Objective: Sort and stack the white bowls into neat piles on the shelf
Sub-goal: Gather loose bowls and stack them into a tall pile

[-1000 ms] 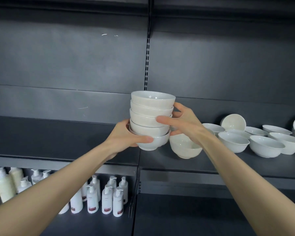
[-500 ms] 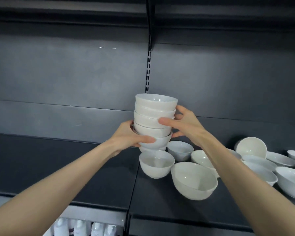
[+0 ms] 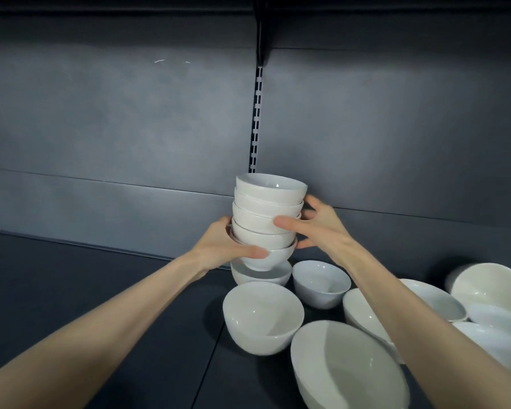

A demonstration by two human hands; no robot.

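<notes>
— Where are the hands?

— Both are on the stack of bowls [image 3: 267, 214]. The left hand [image 3: 219, 249] grips it low, with the thumb laid across the front of the bottom bowl and the fingers wrapped round the far side. The right hand [image 3: 322, 234] clasps it higher, with the thumb on the middle of the pile and the fingers curled round the right and back.

— How many are in the pile?

— Five white bowls, nested, upright, a little uneven.

— Is it standing on the shelf?

— It sits directly over a base bowl [image 3: 260, 277], which rests on the dark shelf [image 3: 101, 290] near the back panel [image 3: 130, 128]. I cannot tell whether the two touch.

— And around it?

— Loose white bowls lie to the right and in front. A small bowl [image 3: 322, 283] is just beside the base bowl, and a front bowl [image 3: 263, 317] is nearer the camera. A large bowl [image 3: 345, 367] is at the bottom edge. More lie farther right, including a tipped bowl [image 3: 490, 293] on its side. A slotted upright [image 3: 257, 119] runs up the panel behind the stack.
</notes>
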